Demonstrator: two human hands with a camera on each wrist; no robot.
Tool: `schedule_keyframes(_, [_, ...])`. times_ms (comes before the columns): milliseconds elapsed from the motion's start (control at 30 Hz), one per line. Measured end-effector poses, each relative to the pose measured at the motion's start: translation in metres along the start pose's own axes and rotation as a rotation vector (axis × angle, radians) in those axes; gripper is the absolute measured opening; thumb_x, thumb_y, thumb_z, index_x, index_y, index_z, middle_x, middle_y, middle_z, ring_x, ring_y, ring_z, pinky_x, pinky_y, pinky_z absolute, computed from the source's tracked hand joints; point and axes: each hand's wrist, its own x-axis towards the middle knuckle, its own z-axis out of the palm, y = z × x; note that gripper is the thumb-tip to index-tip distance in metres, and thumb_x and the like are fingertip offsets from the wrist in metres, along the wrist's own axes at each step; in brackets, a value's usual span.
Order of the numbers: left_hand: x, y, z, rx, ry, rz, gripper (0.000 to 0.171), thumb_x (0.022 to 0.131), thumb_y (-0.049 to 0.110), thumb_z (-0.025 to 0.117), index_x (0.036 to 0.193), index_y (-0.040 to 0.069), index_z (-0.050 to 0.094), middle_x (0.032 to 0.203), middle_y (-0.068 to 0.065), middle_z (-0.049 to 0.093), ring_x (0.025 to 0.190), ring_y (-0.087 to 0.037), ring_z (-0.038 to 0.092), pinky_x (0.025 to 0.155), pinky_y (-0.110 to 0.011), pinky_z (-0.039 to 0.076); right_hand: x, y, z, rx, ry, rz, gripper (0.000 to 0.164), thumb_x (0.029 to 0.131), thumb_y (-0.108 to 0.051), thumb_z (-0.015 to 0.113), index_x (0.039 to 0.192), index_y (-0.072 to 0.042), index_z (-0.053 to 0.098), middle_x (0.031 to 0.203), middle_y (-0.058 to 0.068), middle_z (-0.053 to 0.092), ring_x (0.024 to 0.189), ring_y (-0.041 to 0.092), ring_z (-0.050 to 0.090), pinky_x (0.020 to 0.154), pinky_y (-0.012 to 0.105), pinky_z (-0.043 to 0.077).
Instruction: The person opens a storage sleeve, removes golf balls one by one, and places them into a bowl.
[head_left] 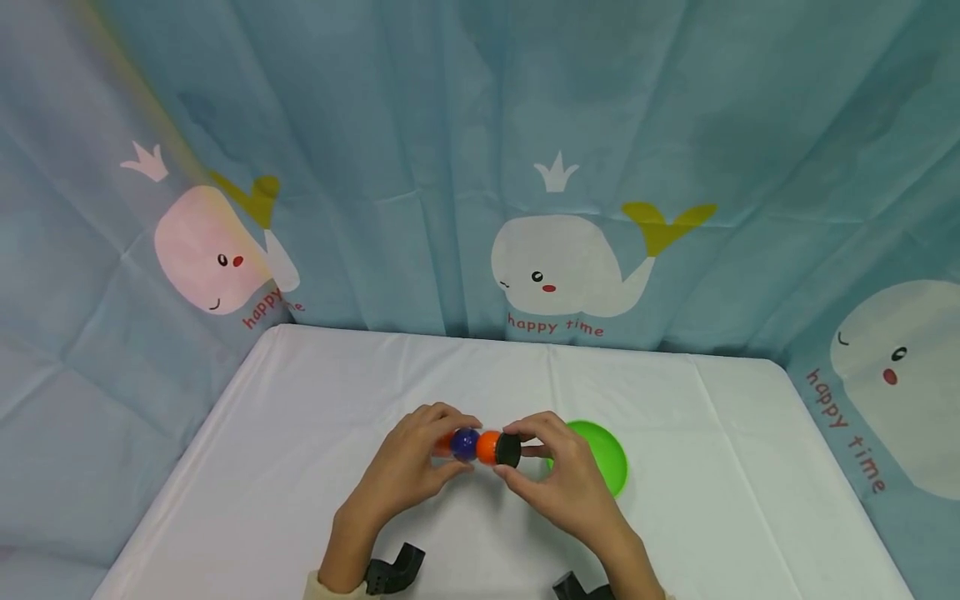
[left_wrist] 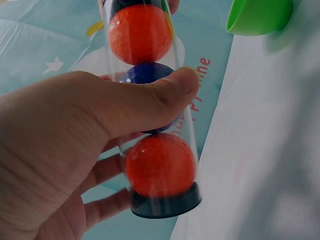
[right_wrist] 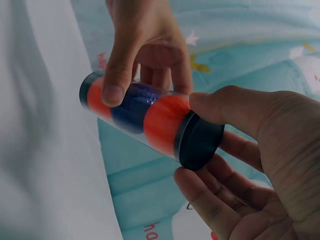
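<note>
A clear tube (right_wrist: 135,122) with a black cap at each end is held between both hands above the table. Inside it sit an orange ball (left_wrist: 161,164), a blue ball (head_left: 465,444) and another orange ball (left_wrist: 140,34) in a row. My left hand (head_left: 408,462) grips the tube's left part, its thumb across the wall by the blue ball in the left wrist view. At the other end, my right hand (head_left: 562,475) pinches the black cap (right_wrist: 201,142) between thumb and fingers. The cap appears seated on the tube.
A bright green bowl (head_left: 611,458) stands on the white-covered table (head_left: 712,500), just behind and right of my right hand. Blue curtains (head_left: 420,167) printed with whales surround the table at the back and sides. A black wrist mount (head_left: 395,569) is on each wrist.
</note>
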Motion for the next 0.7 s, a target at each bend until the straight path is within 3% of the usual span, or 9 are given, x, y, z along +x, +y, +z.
schedule_keyframes(233, [-0.0015, -0.0019, 0.0005, 0.022, 0.022, 0.042, 0.058, 0.074, 0.024, 0.099, 0.126, 0.032, 0.074, 0.115, 0.011, 0.07, 0.109, -0.011, 0.064, 0.092, -0.04, 0.058, -0.0005, -0.0011, -0.0016, 0.028, -0.004, 0.006, 0.04, 0.082, -0.018, 0.094, 0.115, -0.027, 0.073, 0.115, -0.012, 0.068, 0.106, 0.008, 0.07, 0.084, 0.02, 0.062])
schedule_keyframes(467, [-0.0029, -0.0026, 0.0, 0.005, 0.018, 0.049, 0.058, 0.073, 0.022, 0.099, 0.124, 0.032, 0.075, 0.114, 0.013, 0.07, 0.108, -0.009, 0.064, 0.091, -0.038, 0.058, -0.0019, -0.0003, -0.0001, 0.044, -0.011, 0.048, 0.039, 0.081, -0.02, 0.094, 0.113, -0.029, 0.074, 0.114, -0.012, 0.069, 0.106, 0.009, 0.07, 0.084, 0.02, 0.062])
schedule_keyframes(700, [-0.0027, -0.004, -0.003, 0.006, -0.001, 0.044, 0.055, 0.075, 0.024, 0.098, 0.124, 0.033, 0.075, 0.116, 0.014, 0.07, 0.108, -0.008, 0.064, 0.092, -0.037, 0.058, -0.0016, -0.001, 0.002, 0.052, -0.002, 0.024, 0.039, 0.081, -0.022, 0.094, 0.114, -0.027, 0.074, 0.114, -0.01, 0.07, 0.106, 0.01, 0.07, 0.083, 0.021, 0.063])
